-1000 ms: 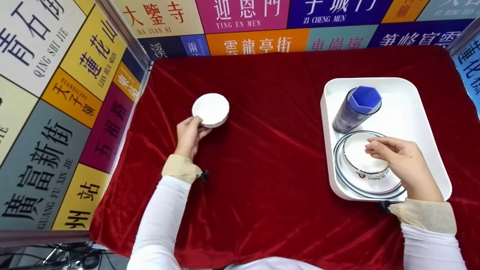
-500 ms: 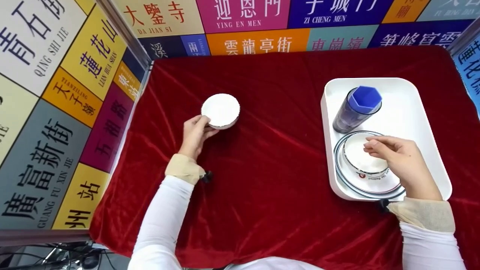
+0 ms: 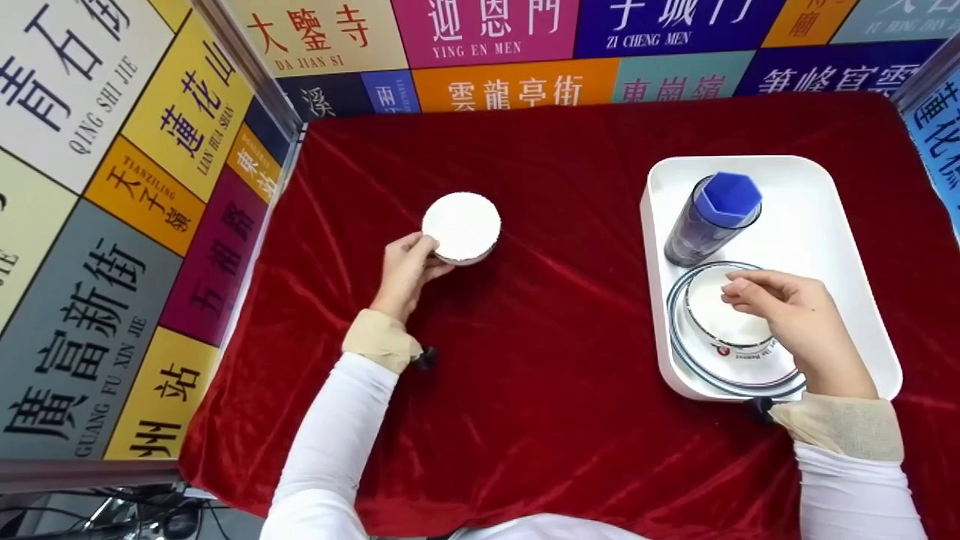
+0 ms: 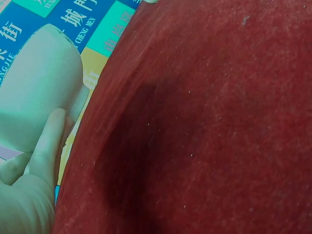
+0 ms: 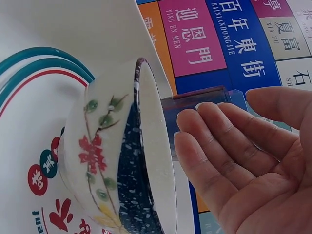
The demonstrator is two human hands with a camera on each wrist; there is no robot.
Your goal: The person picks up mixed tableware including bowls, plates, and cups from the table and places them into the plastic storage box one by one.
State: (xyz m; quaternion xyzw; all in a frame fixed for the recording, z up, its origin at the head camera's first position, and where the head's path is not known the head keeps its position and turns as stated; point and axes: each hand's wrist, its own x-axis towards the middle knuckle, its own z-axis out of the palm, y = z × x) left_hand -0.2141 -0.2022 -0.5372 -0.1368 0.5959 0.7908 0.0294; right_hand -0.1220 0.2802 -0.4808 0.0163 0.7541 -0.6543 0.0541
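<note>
My left hand [image 3: 409, 274] grips a white bowl [image 3: 463, 225] by its near left side, thumb at the rim and fingers below. In the left wrist view this bowl [image 4: 44, 87] is held above the red cloth, which carries a dark shadow. Over the white tray [image 3: 810, 195] on the right, my right hand [image 3: 806, 322] hovers with loosely bent fingers and nothing in them. Just below it, a second bowl [image 3: 709, 304] stands on stacked plates [image 3: 739, 373]. The right wrist view shows flowers and a dark blue speckled band on that bowl [image 5: 97, 151], apart from the fingertips.
Behind the stacked plates, a dark see-through cup [image 3: 694, 236] stands in the tray with a blue hexagonal cup [image 3: 727, 199] in its mouth. Red velvet cloth [image 3: 555, 360] covers the table. Printed sign panels [image 3: 517, 86] wall the back and left sides.
My left hand has carried its bowl to the right and slightly nearer to me. The right hand has shifted only a little left above the tray.
</note>
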